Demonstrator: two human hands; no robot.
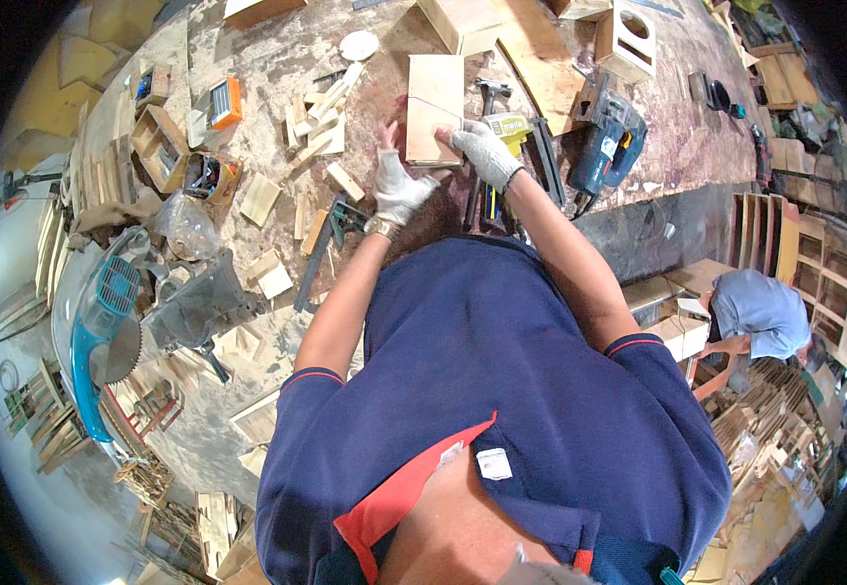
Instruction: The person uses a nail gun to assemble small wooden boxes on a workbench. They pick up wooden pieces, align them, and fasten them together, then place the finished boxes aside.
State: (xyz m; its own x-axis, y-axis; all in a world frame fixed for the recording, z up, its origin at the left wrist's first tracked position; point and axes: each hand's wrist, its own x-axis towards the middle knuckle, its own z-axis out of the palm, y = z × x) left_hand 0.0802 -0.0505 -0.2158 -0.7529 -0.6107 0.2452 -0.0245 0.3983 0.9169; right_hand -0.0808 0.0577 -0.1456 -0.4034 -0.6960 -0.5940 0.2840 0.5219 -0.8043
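A flat, pale rectangular wooden panel (435, 88) with a thin line across it lies in front of me on the workbench. My right hand (485, 154), in a white fingerless work glove, grips its near right edge with the thumb on top; the other fingers are partly hidden. Beside the panel's near left corner is my left hand (402, 190), gloved the same way. Its fingers are spread and it holds nothing. Just right of the panel lie a hammer (492, 90) and a yellow-green packet (509, 129).
Wood offcuts (321, 122) and a try square (316, 249) lie to the left. A blue jigsaw (604, 151) rests at right, below a wooden box with a round hole (628, 44). A teal saw (107, 322) stands far left. Another person (760, 312) bends at far right.
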